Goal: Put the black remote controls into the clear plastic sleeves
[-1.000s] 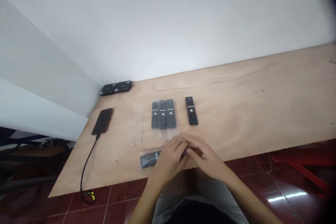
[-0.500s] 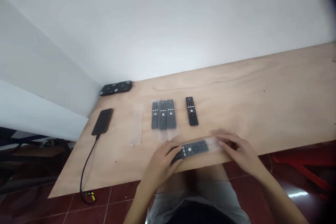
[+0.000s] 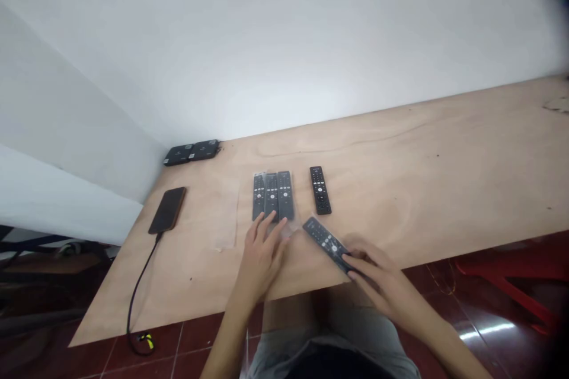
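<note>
A black remote in a clear sleeve (image 3: 326,243) slants near the table's front edge, its lower end gripped by my right hand (image 3: 371,269). My left hand (image 3: 264,251) has its fingers spread at the lower ends of three sleeved remotes (image 3: 272,196), which lie side by side. A bare black remote (image 3: 320,190) rests to the right of those three. Left of the row lies a flat clear sleeve (image 3: 227,213).
A phone (image 3: 168,210) with a black cable (image 3: 141,284) lies at the left of the wooden table (image 3: 422,189). Two black boxes (image 3: 178,154) sit by the wall at the back left. A red stool (image 3: 502,272) stands beyond the front edge at right.
My left hand has let go of the sleeved remote and moved to the row of three. My right hand now holds that remote, which has turned from nearly level to slanted.
</note>
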Motion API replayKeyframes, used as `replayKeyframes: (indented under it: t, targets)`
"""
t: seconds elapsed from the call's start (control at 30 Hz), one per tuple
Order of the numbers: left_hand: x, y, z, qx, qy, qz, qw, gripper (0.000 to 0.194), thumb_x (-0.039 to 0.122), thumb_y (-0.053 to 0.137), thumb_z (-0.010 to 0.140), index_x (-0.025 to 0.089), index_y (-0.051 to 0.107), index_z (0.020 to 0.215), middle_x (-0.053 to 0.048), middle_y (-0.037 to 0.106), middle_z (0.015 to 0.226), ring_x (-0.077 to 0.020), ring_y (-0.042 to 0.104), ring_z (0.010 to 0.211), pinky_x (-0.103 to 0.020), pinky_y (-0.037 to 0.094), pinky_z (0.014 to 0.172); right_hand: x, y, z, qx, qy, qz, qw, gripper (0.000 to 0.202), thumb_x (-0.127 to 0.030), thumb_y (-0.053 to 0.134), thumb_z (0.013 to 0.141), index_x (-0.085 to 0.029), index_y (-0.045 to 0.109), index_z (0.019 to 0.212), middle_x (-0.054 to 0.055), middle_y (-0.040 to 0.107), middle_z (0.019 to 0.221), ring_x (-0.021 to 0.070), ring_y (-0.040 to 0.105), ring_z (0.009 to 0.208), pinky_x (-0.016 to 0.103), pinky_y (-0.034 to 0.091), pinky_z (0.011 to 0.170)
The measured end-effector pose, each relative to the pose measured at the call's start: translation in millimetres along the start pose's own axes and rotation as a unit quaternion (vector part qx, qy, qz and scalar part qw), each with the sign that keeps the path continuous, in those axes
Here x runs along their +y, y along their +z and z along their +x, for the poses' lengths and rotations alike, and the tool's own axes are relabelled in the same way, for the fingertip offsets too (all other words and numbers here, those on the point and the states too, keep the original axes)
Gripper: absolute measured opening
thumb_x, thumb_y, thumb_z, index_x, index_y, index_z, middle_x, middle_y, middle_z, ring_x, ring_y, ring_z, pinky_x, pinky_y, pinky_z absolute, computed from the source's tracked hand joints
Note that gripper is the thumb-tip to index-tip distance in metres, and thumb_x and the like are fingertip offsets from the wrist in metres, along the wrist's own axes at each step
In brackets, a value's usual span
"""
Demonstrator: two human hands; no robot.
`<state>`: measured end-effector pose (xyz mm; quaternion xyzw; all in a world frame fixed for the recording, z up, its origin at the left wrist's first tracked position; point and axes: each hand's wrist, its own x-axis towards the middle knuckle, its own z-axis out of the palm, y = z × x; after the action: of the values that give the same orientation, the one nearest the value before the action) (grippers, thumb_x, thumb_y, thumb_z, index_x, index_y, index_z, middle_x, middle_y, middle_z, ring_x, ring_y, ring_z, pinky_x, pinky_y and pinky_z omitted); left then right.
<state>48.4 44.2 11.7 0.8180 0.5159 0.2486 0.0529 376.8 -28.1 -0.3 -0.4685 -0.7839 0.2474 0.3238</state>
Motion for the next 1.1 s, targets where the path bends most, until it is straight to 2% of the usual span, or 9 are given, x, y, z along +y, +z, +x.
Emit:
replayKeyframes:
  t: [0.2,0.3,0.4,0.5,0.63,0.73,0.9,1.0,1.1]
  targets:
    - [-4,14.5,-5,-0.004,-0.027,0.023,0.999,0.042,0.031,0.058,0.110,0.026,0.064,0.151,-0.014,0.051,0.166,-0.0396,0.044,0.157,-0.065,0.046,0.123,-32,42,22,-0.004,0.014,-0.036,0.999,0.052,-0.026,0.055,0.110,-0.034,0.051,0.161,0.015,0.060,0.151,0.0373,0.060,0.138,0.058,0.059,0.113]
    - [0,15.1,-5,0.000,-0.027,0.025,0.999,0.041,0.031,0.059,0.109,0.025,0.065,0.150,-0.015,0.051,0.167,-0.0402,0.043,0.158,-0.065,0.046,0.123,-34,56,46,0.023,0.025,-0.077,0.996,0.051,-0.026,0.052,0.111,-0.031,0.050,0.162,0.016,0.060,0.150,0.0379,0.060,0.134,0.061,0.058,0.111]
    - [1,15.5,-6,-0.001,-0.025,0.033,0.999,0.040,0.031,0.058,0.110,0.024,0.066,0.149,-0.015,0.051,0.167,-0.0411,0.044,0.157,-0.065,0.047,0.122,-33,67,75,0.033,0.026,-0.132,0.990,0.048,-0.026,0.051,0.111,-0.022,0.054,0.159,0.019,0.060,0.149,0.0390,0.059,0.129,0.061,0.057,0.109]
    - [3,18.1,-8,-0.005,-0.022,0.042,0.999,0.042,0.031,0.057,0.110,0.022,0.065,0.150,-0.017,0.050,0.167,-0.0429,0.044,0.155,-0.067,0.047,0.120,-30,74,107,0.029,0.016,-0.171,0.985,0.049,-0.026,0.053,0.110,-0.015,0.056,0.157,0.022,0.060,0.147,0.0398,0.058,0.127,0.060,0.055,0.108]
    - [9,20.5,-10,0.007,-0.019,0.042,0.999,0.042,0.031,0.059,0.109,0.022,0.065,0.150,-0.019,0.050,0.166,-0.0445,0.048,0.150,-0.069,0.049,0.116,-24,75,149,0.033,0.021,-0.211,0.977,0.047,-0.025,0.054,0.109,-0.016,0.059,0.154,0.021,0.062,0.146,0.0398,0.056,0.123,0.059,0.053,0.107]
    - [13,18.6,-10,0.015,-0.023,0.031,0.999,0.041,0.030,0.059,0.109,0.025,0.065,0.149,-0.017,0.052,0.163,-0.0420,0.051,0.147,-0.067,0.051,0.115,-20,72,166,0.039,0.024,-0.221,0.974,0.045,-0.023,0.056,0.108,-0.016,0.061,0.152,0.020,0.061,0.148,0.0397,0.055,0.125,0.058,0.051,0.109]
    - [13,14.9,-9,0.019,-0.031,0.005,0.999,0.041,0.030,0.058,0.109,0.027,0.065,0.149,-0.014,0.052,0.163,-0.0394,0.051,0.146,-0.066,0.050,0.118,-23,71,148,0.065,-0.005,-0.197,0.978,0.034,-0.022,0.053,0.110,-0.021,0.069,0.140,0.016,0.063,0.146,0.0383,0.054,0.127,0.057,0.050,0.109]
    - [13,15.2,-8,0.020,-0.038,0.004,0.999,0.040,0.030,0.058,0.109,0.027,0.065,0.148,-0.014,0.052,0.164,-0.0401,0.049,0.148,-0.067,0.048,0.120,-25,72,124,0.036,-0.026,-0.168,0.985,0.029,-0.021,0.050,0.111,-0.022,0.074,0.129,0.015,0.070,0.133,0.0353,0.059,0.119,0.054,0.053,0.104]
    - [13,15.6,-8,0.010,-0.047,0.007,0.999,0.040,0.030,0.058,0.109,0.026,0.065,0.147,-0.014,0.051,0.164,-0.0408,0.047,0.150,-0.068,0.046,0.121,-22,70,110,0.033,-0.022,-0.146,0.988,0.031,-0.023,0.048,0.112,-0.023,0.072,0.133,0.014,0.069,0.137,0.0349,0.061,0.121,0.054,0.053,0.104]
